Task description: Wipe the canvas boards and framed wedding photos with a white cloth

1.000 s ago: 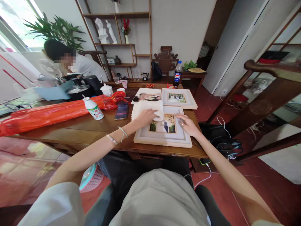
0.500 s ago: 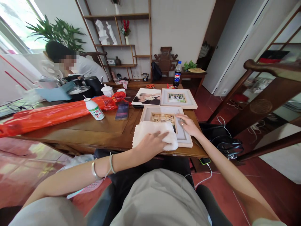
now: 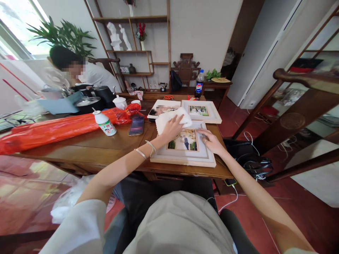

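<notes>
My left hand (image 3: pixel 173 127) is on a white cloth (image 3: pixel 165 120), its fingers bent over the top and holding it. The cloth is bunched across the far edge of a white picture frame (image 3: pixel 182 162), which lies flat in front of me. Inside the frame is a small photo (image 3: pixel 185 140) of figures outdoors. My right hand (image 3: pixel 212 141) rests open on the frame's right side, fingers stretched out, with a ring on one finger. Beyond the cloth lie a second white frame (image 3: pixel 217 117) and a photo panel (image 3: pixel 161 106), partly covered by the cloth.
On the wooden table (image 3: pixel 127 148) are a phone (image 3: pixel 136 126), a white bottle (image 3: pixel 105 123), a long red plastic-wrapped bundle (image 3: pixel 60 127), orange-handled scissors (image 3: pixel 168 97) and a cola bottle (image 3: pixel 199 84). A person (image 3: pixel 97 76) sits at the far left. A wooden chair (image 3: pixel 291 120) stands at right.
My left hand has slid the cloth away from me, from the frame's near part to its far edge, uncovering the photo. My right hand stays on the frame's right side.
</notes>
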The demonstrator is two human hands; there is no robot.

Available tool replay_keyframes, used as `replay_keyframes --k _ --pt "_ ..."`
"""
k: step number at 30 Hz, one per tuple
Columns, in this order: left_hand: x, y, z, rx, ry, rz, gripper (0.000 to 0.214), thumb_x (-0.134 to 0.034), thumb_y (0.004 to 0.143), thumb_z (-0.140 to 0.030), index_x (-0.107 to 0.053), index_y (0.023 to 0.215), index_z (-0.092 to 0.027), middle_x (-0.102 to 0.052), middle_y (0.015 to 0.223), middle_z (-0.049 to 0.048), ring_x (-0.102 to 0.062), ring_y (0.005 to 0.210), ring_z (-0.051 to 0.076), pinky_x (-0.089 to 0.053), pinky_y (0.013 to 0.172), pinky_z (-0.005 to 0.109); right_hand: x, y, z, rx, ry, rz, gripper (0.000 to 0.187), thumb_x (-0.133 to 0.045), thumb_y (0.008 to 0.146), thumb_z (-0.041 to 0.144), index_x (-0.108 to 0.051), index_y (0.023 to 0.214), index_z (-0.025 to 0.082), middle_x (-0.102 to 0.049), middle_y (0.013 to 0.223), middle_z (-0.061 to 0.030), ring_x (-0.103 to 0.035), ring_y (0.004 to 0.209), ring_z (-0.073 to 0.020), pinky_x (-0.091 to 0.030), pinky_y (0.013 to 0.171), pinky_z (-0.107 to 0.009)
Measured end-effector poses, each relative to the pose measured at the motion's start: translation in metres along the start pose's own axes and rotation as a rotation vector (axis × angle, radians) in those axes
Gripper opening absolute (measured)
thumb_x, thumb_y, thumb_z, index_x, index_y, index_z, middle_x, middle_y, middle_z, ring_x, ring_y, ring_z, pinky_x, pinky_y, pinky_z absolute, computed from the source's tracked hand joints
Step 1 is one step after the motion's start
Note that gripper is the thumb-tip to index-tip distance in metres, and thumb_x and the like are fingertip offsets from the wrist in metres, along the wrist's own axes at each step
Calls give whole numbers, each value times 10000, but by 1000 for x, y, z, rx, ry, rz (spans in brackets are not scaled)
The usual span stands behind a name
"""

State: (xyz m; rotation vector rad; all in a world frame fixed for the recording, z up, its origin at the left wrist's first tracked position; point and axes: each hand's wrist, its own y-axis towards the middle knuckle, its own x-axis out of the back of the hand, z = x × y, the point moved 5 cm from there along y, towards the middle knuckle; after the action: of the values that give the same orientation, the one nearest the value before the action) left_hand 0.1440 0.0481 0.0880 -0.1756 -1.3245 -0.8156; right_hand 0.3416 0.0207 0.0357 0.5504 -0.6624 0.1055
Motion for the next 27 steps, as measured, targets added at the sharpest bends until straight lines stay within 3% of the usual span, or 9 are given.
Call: replay_keyframes --k 4,9,13,18,21,27 --pt "-4 6 -16 -144 -9 102 319 -418 991 -245 -662 1194 -212 -456 1457 84 -393 1343 321 -418 1031 455 0 0 1 -9 -4 4 470 -484 769 123 -657 1184 260 -590 1331 -59 -464 1317 -233 -290 1150 -485" --pt "5 -18 -38 -219 -6 102 259 -479 971 -252 -701 1104 -243 -508 1414 73 -466 1283 307 -469 959 427 -1 1 3 7 -7 7 488 -484 757 112 -655 1189 262 -594 1326 -60 -465 1314 -238 -297 1144 -494" --pt "6 -22 -35 -213 -44 59 423 -430 963 -504 -717 1045 -203 -518 1404 74 -486 1264 292 -471 955 392 0 1 3 -11 -24 10 495 -475 754 111 -654 1194 250 -581 1342 -67 -460 1320 -243 -294 1146 -497" --pt "5 -17 -31 -261 -50 62 406 -387 1004 -398 -725 1011 -174 -553 1361 102 -560 1180 254 -490 885 336 0 1 4 -16 -18 19 494 -472 753 106 -658 1187 250 -580 1342 -71 -460 1320 -244 -286 1151 -495" --pt "15 -27 -43 -275 -78 72 401 -384 1007 -376 -724 1018 -164 -574 1327 129 -615 1092 250 -504 817 327 0 1 2 -7 -2 17 505 -483 739 96 -659 1182 263 -588 1332 -52 -456 1323 -244 -288 1153 -485" --pt "52 -70 -89 -337 -193 73 421 -376 1003 -406 -738 949 -197 -615 1264 105 -628 1040 241 -496 724 300 1 0 1 -21 31 6 545 -488 701 68 -663 1178 268 -596 1318 -47 -469 1310 -253 -301 1144 -477"
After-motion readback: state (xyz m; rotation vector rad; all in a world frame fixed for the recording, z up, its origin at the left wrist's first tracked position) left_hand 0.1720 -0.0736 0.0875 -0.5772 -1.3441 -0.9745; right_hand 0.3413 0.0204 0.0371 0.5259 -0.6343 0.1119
